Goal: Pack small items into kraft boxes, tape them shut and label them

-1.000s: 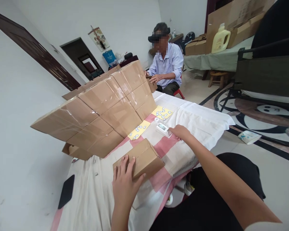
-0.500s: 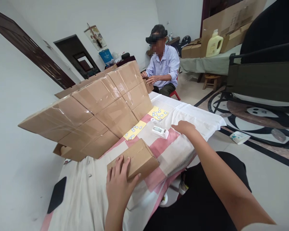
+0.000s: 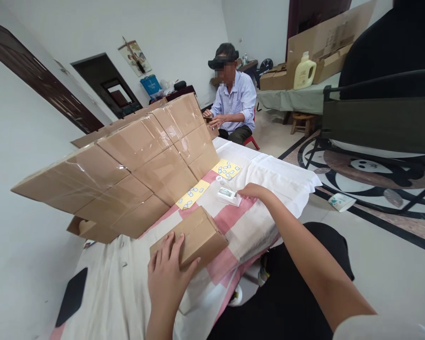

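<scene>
Table with white-and-pink cloth (image 3: 258, 226), white-walled room. Lower left: dark phone (image 3: 71, 296). Wall of taped boxes (image 3: 127, 165) fills the left-centre. Left hand (image 3: 166, 278) flat, fingers spread, on the near end of the small box (image 3: 198, 233), same as a second ago. Mid-frame: yellow sheets (image 3: 193, 193), then the white device (image 3: 228, 195). Right hand (image 3: 255, 191) had lifted off the device and is back at its edge; can't tell whether it grips. Upper centre: seated person (image 3: 233, 97).

The stack of boxes (image 3: 134, 160) hides the desk (image 3: 290, 177) behind it; the print on the small white device (image 3: 228, 195) is too small to read.
</scene>
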`<action>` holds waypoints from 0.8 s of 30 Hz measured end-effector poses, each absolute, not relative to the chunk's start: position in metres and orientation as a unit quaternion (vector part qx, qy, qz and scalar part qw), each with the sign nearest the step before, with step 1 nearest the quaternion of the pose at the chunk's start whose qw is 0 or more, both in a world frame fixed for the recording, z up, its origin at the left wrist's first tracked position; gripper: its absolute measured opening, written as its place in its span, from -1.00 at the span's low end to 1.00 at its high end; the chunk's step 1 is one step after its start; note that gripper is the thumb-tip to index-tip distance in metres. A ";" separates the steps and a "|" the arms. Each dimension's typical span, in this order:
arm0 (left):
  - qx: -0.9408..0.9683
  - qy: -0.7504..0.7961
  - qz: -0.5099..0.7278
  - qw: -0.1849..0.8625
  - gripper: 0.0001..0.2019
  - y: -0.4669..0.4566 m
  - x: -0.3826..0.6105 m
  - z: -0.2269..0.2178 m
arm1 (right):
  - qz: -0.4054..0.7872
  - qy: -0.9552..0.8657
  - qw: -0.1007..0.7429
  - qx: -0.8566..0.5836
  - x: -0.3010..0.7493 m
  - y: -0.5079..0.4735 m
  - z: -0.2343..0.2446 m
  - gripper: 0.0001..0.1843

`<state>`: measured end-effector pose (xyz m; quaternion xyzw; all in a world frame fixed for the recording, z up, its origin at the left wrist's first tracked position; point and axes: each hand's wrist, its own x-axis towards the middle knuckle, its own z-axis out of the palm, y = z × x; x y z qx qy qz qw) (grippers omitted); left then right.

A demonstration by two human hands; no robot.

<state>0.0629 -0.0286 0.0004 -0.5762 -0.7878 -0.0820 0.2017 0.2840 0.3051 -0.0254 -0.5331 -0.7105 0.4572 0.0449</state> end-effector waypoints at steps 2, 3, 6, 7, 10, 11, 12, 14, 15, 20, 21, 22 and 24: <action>-0.573 -0.791 -0.079 0.199 -0.46 -0.029 0.064 0.001 | 0.475 -0.701 0.042 -0.530 0.282 0.304 -0.028 -0.67; -0.572 -0.792 -0.077 0.197 -0.46 -0.029 0.064 0.001 | 0.482 -0.698 0.043 -0.528 0.280 0.304 -0.029 -0.68; -0.571 -0.793 -0.076 0.198 -0.47 -0.029 0.065 0.001 | 0.499 -0.690 0.055 -0.521 0.276 0.304 -0.031 -0.71; -0.572 -0.792 -0.077 0.199 -0.46 -0.029 0.065 0.001 | 0.504 -0.689 0.058 -0.518 0.275 0.304 -0.032 -0.73; -0.572 -0.792 -0.077 0.199 -0.46 -0.029 0.065 0.001 | 0.511 -0.691 0.065 -0.507 0.274 0.303 -0.033 -0.77; -0.572 -0.792 -0.077 0.199 -0.46 -0.030 0.065 0.001 | 0.512 -0.692 0.068 -0.504 0.274 0.303 -0.033 -0.78; -0.571 -0.793 -0.077 0.199 -0.46 -0.030 0.065 0.001 | 0.512 -0.693 0.072 -0.502 0.275 0.302 -0.033 -0.79; -0.572 -0.792 -0.077 0.202 -0.46 -0.030 0.064 0.001 | 0.515 -0.692 0.077 -0.501 0.276 0.301 -0.032 -0.80; -0.572 -0.791 -0.078 0.203 -0.46 -0.030 0.064 0.000 | 0.516 -0.689 0.077 -0.503 0.276 0.300 -0.031 -0.81; -0.579 -0.784 -0.081 0.209 -0.45 -0.029 0.059 -0.005 | 0.514 -0.673 0.063 -0.528 0.274 0.295 -0.024 -0.82; -0.583 -0.780 -0.085 0.211 -0.45 -0.028 0.057 -0.006 | 0.512 -0.671 0.059 -0.534 0.274 0.295 -0.024 -0.83; -0.585 -0.778 -0.092 0.212 -0.44 -0.028 0.056 -0.008 | 0.510 -0.669 0.056 -0.538 0.273 0.294 -0.024 -0.84; -0.584 -0.776 -0.108 0.211 -0.43 -0.027 0.054 -0.011 | 0.506 -0.665 0.052 -0.546 0.272 0.295 -0.025 -0.85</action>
